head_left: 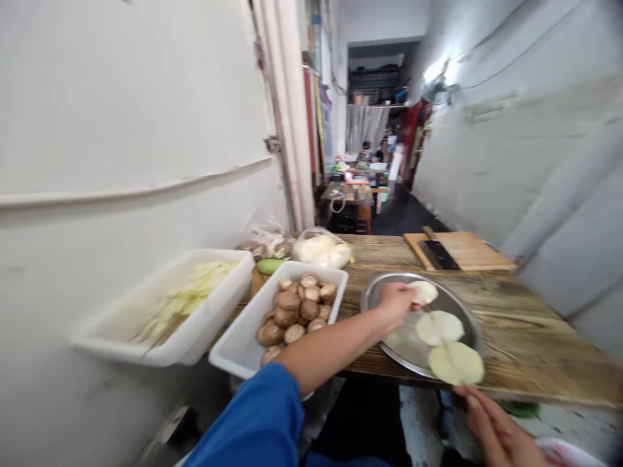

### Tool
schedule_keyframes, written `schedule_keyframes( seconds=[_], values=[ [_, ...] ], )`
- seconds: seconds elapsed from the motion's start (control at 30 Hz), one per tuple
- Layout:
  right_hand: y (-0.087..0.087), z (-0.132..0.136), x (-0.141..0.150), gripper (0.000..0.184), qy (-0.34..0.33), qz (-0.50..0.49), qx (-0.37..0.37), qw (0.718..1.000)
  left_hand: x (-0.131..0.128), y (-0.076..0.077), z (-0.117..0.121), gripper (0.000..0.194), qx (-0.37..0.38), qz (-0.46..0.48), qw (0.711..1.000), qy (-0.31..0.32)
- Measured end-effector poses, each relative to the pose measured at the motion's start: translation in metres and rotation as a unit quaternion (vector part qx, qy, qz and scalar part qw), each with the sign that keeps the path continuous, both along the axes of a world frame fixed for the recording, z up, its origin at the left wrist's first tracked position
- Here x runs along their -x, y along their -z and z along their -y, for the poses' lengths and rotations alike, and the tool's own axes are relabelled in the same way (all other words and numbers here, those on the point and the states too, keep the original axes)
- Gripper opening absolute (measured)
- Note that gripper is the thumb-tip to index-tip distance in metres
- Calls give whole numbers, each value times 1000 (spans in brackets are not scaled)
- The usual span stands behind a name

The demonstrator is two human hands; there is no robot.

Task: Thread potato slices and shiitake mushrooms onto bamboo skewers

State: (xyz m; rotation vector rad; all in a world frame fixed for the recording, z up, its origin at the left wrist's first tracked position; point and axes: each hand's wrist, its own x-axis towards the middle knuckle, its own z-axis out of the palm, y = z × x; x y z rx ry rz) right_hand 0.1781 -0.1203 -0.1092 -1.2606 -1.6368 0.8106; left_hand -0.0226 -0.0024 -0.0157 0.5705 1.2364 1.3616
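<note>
Basin (403, 345), metal, on the wooden table (574, 366). Clock readings taken from its centre, 12 pointing away from the worker.

Specimen: thin skewer (430, 314) bearing three pale slices (439, 328) in a spaced row, running from 12 o'clock over the basin to 5 o'clock, where the nearest slice overlaps the rim.

Left hand (396, 303): at 10 o'clock, forearm bare below a blue sleeve (257, 421); fingers closed on the farthest slice. Right hand (503, 428): outside the rim at 5 o'clock, thumb and finger pinching the skewer's near end; remaining fingers blurred, cannot tell their exact set from where I stand.

Surroundings: white tray (241, 344) of brown mushrooms (287, 316) at 9 o'clock; second white tray (214, 314) farther out, same bearing, holding pale pieces and sticks. Plastic bag (321, 250), pale contents, at 10 o'clock. Cutting board (487, 251) at 1 o'clock, dark cleaver (440, 255) lying on it.
</note>
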Motion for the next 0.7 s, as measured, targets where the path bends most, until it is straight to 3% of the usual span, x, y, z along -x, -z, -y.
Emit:
schedule_keyframes(
  seconds=[0.13, 0.3, 0.7],
  values=[
    [-12, 13, 15, 44, 5, -50, 40, 998, 8, 5, -1, 8, 15, 38, 999, 35],
    [-12, 13, 8, 42, -36, -95, 81, 991, 13, 4, 0, 7, 3, 62, 995, 72],
    [-4, 0, 5, 41, -48, -114, 61, 990, 9, -5, -1, 8, -12, 46, 994, 93]
  ],
)
